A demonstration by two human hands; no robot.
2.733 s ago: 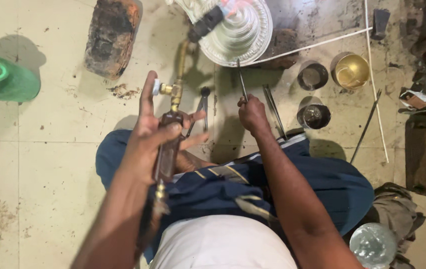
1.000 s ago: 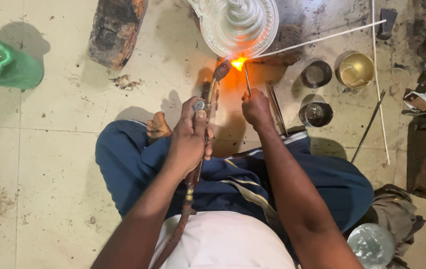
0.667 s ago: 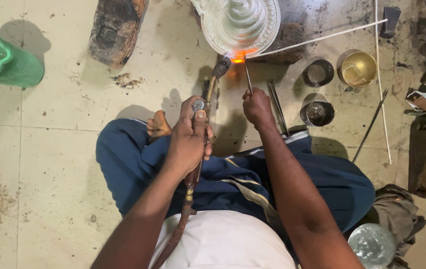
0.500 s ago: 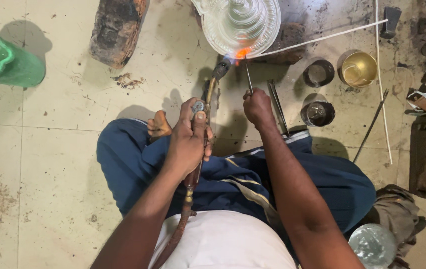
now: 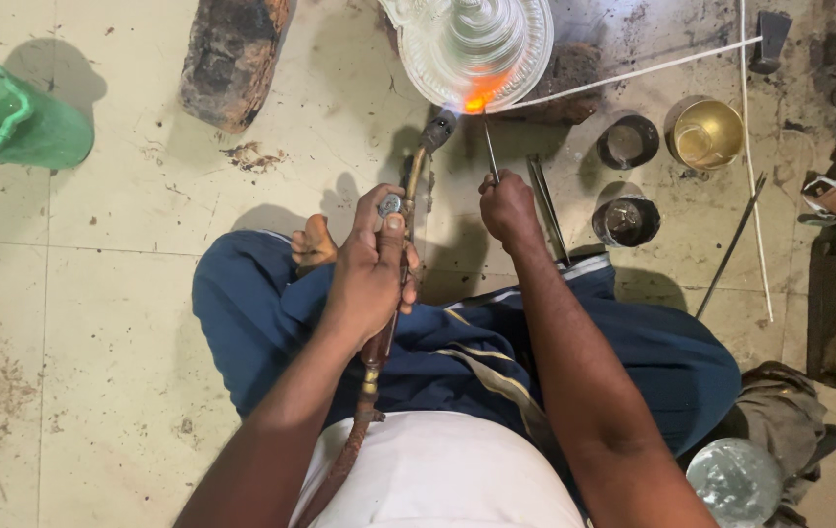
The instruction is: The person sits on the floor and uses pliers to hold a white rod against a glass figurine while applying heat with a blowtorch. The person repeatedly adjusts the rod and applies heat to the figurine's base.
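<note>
Head view, single frame. Left hand (image 5: pixel 371 269): fingers wrapped tight round the body of a gas torch (image 5: pixel 408 200), thumb up beside its round valve knob; the torch's brass tube runs forward to a dark nozzle, and a brown hose (image 5: pixel 354 430) trails back from the grip past the white shirt. Orange flame (image 5: pixel 476 100): at the nozzle tip, playing on the near rim of a clear ribbed glass dome (image 5: pixel 476 39) that stands on the floor. Right hand (image 5: pixel 508 203): fingers pinched closed on a thin metal rod (image 5: pixel 489 147), held upright, its far end at the flame and the dome's rim. Person: seated on the tiled floor (image 5: pixel 95 274), legs in blue cloth, one bare foot (image 5: pixel 313 244) showing just left of the left hand.

Surroundings on the floor: green plastic jug (image 5: pixel 7 112) at far left; charred brick (image 5: pixel 232 54) at upper left; two dark cups (image 5: pixel 625 181) and a brass bowl (image 5: pixel 706 134) right of the right hand; long white rod (image 5: pixel 643 70) slanting from the dome toward the upper right; flat metal tool (image 5: pixel 545 200) lying just beside the right hand; clear glass globe (image 5: pixel 736 479) at lower right
</note>
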